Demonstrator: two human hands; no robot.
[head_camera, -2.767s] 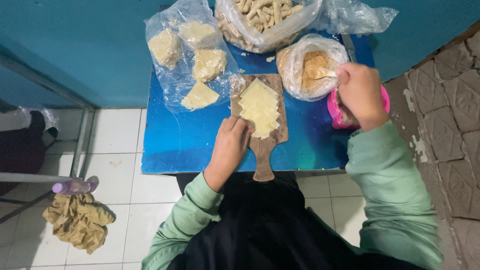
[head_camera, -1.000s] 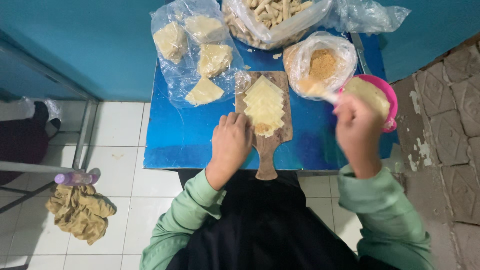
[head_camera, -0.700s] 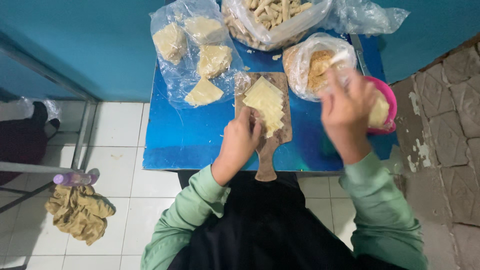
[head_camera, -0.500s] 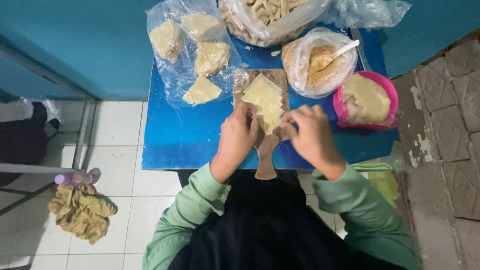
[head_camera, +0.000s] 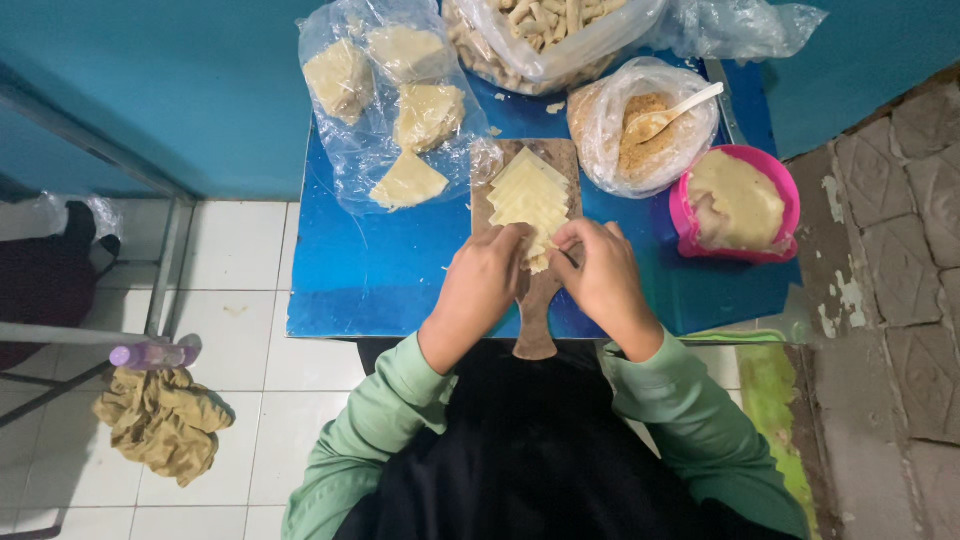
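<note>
Both hands over wooden board (head_camera: 535, 300) on blue table (head_camera: 380, 270). Left hand (head_camera: 485, 285) and right hand (head_camera: 600, 275) side by side, fingers curled inward, fingertips meeting at near corner of wrapper stack (head_camera: 528, 200). Pinching top sheet at that corner, it seems; grip partly hidden by knuckles. Stack pale yellow, square, turned diamond-wise on board, handle toward body.

Beyond board: clear bag (head_camera: 385, 110) with folded dough pieces, far left. Second bag (head_camera: 545, 40) of short sticks at far edge. Bag of brown crumbs (head_camera: 640, 130) with spoon (head_camera: 670, 112) stuck in, just right of board. Pink bowl (head_camera: 780, 210) of pale filling at right edge. Tan rag (head_camera: 160, 420) on tiled floor, left.
</note>
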